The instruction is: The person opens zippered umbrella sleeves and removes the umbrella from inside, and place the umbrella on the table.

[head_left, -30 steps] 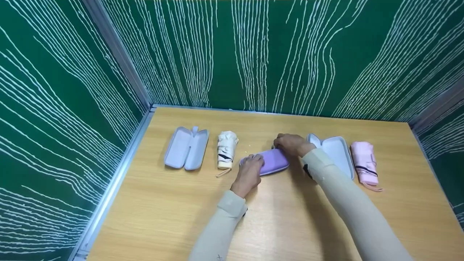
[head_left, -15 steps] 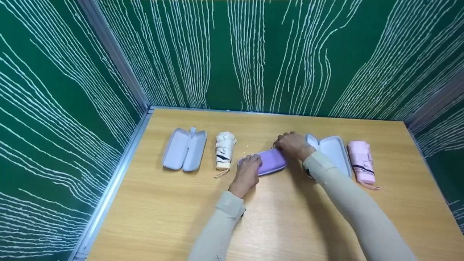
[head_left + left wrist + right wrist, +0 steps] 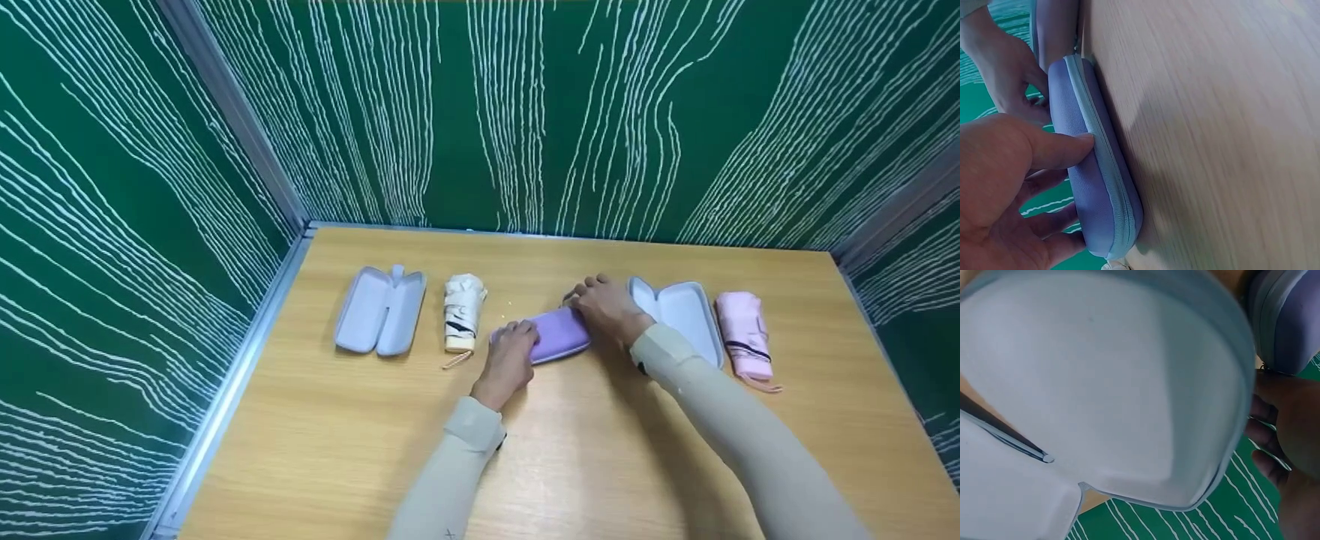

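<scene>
A purple zip case (image 3: pixel 559 335) lies closed on the table, its pale zipper band facing up toward the thumb in the left wrist view. My left hand (image 3: pixel 510 358) grips its left end, thumb (image 3: pixel 1069 149) on the zipper band and fingers around the other side. At the case's far right end my right hand (image 3: pixel 606 306) has its fingers curled at the zipper pull; the pinch itself is mostly hidden. Right beside that hand, an open pale-lined case (image 3: pixel 688 319) lies spread out, partly covered by the sleeve.
Another open pale case (image 3: pixel 380 311) lies at the left. Beside it is a folded cream umbrella (image 3: pixel 463 313) with a wrist loop. A folded pink umbrella (image 3: pixel 742 334) rests at the far right of the wooden table (image 3: pixel 322 450). Green panels with white lines stand around.
Both hands stay at the purple case with almost no movement. The head view shifts slightly, so everything sits a little further left in the picture.
</scene>
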Available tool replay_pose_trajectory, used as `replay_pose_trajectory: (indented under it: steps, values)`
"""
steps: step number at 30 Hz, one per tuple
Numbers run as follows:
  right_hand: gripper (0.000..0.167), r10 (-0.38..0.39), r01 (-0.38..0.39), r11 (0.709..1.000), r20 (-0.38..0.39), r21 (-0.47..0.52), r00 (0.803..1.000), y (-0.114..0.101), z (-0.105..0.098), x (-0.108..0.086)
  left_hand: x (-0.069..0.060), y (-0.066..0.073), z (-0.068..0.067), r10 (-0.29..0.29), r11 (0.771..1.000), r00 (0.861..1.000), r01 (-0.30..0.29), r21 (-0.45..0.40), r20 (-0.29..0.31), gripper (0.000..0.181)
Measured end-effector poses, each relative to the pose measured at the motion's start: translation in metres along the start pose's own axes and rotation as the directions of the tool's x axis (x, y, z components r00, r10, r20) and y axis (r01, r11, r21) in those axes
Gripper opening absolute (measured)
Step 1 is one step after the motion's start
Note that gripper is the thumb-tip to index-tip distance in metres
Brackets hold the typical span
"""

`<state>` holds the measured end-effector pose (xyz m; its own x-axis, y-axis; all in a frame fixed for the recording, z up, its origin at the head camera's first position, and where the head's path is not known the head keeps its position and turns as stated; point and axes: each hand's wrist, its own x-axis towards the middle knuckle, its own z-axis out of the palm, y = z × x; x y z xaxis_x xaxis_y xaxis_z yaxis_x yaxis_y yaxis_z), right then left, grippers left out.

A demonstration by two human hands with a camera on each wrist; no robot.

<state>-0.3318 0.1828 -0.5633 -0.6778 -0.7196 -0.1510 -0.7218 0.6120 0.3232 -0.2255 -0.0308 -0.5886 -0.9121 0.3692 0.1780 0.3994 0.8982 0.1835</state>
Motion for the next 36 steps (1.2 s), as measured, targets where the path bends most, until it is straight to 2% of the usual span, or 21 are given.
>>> replay_pose_trajectory:
  steps: [7, 12, 23, 30, 36]
  values:
    - [0.021, 0.011, -0.011, 0.999, 0.006, -0.033, 1.000, -0.002, 0.000, -0.007, -0.001, -0.002, 0.001, -0.023, 0.999, 1.000, 0.022, -0.041, -0.015, 0.034]
    - [0.020, 0.022, -0.021, 0.999, 0.005, -0.047, 1.000, -0.004, 0.001, -0.010, -0.002, -0.002, 0.003, -0.016, 0.999, 0.999, 0.014, -0.047, -0.035, 0.033]
    - [0.019, 0.043, -0.044, 0.999, -0.002, -0.031, 0.999, -0.005, 0.001, -0.017, -0.001, -0.001, 0.003, -0.022, 0.998, 0.999, 0.020, -0.068, -0.029, 0.037]
    - [0.013, 0.072, -0.072, 0.997, -0.086, -0.006, 0.994, -0.009, 0.004, -0.024, -0.003, 0.001, 0.004, -0.015, 0.999, 0.998, 0.013, -0.031, -0.069, 0.033]
    - [0.013, 0.082, -0.083, 0.997, -0.044, -0.003, 0.996, -0.012, 0.003, -0.028, -0.004, 0.002, 0.004, -0.026, 0.998, 0.997, 0.022, -0.058, -0.079, 0.033]
